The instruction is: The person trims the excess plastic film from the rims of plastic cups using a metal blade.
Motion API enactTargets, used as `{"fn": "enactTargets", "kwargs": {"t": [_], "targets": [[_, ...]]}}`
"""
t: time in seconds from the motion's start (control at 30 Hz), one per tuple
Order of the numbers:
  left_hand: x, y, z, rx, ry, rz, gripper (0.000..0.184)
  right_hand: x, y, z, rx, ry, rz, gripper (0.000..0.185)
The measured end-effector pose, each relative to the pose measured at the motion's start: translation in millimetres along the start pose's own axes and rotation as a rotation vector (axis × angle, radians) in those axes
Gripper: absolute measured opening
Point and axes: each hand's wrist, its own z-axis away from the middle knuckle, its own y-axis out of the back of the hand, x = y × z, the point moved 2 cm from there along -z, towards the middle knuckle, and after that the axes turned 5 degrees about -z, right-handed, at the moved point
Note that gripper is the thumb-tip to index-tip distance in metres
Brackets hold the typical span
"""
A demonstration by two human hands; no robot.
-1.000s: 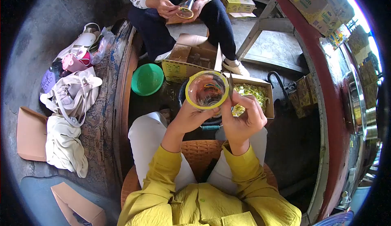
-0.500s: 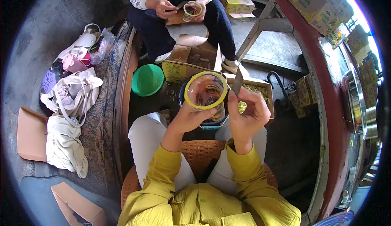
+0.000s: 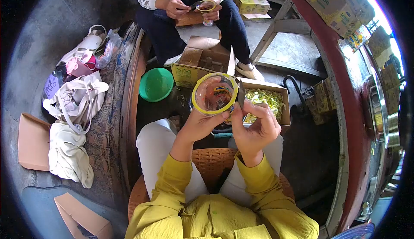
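Observation:
My left hand (image 3: 193,127) is closed around a clear plastic cup (image 3: 214,93) with a yellow rim and printed lettering. The cup's mouth tilts up toward me. Pinched in my right hand (image 3: 258,128) is a dark flat blade (image 3: 241,94), held upright against the right side of the yellow rim. Whether its edge cuts into the rim is too small to tell. Beyond the right hand sits a cardboard box (image 3: 285,105) with a heap of thin yellow-green strips (image 3: 262,101). A dark container under the cup is mostly hidden.
Across from me a person's hands (image 3: 176,9) hold a similar yellow-rimmed cup (image 3: 206,6) and a dark blade. Between us stand an open cardboard box (image 3: 185,77) and a green basin (image 3: 156,85). Bags (image 3: 77,94) lie at left; a wooden frame (image 3: 276,32) stands at right.
My right hand has moved left, bringing the blade from beside the cup onto its rim. The cup has shifted slightly left, and the other person's cup has tipped.

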Motion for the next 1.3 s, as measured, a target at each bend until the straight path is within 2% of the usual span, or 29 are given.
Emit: {"fn": "enactTargets", "kwargs": {"t": [0.43, 0.63, 0.73, 0.87, 0.97, 1.17, 1.3], "targets": [[-1.4, 0.5, 3.0, -0.013, 0.020, -0.195, 0.067, 1.6, 1.9, -2.9, 0.044, 0.078, 0.157, 0.018], [6.4, -0.9, 2.8, -0.061, -0.042, -0.276, 0.067, 8.4, 5.2, -6.6, 0.011, 0.027, 0.027, 0.018], [4.3, 2.9, 3.1, -0.045, -0.037, -0.242, 0.068, 7.9, 6.7, -6.5, 0.027, -0.102, -0.042, 0.017], [2.1, 2.4, 2.0, -0.040, -0.037, -0.156, 0.070, 4.5, 6.5, -5.6, 0.027, -0.061, -0.058, 0.016], [4.8, 0.9, 2.2, -0.010, 0.047, -0.068, 0.070, 5.5, 5.1, -3.4, 0.017, -0.051, -0.076, 0.016], [5.7, 3.1, 1.4, -0.053, -0.039, -0.232, 0.069, 4.5, 4.9, -3.5, 0.003, -0.019, 0.012, 0.017], [7.2, 0.6, 3.5, -0.078, -0.004, -0.265, 0.069, 8.4, 5.4, -6.3, 0.020, -0.023, -0.011, 0.017]]}}
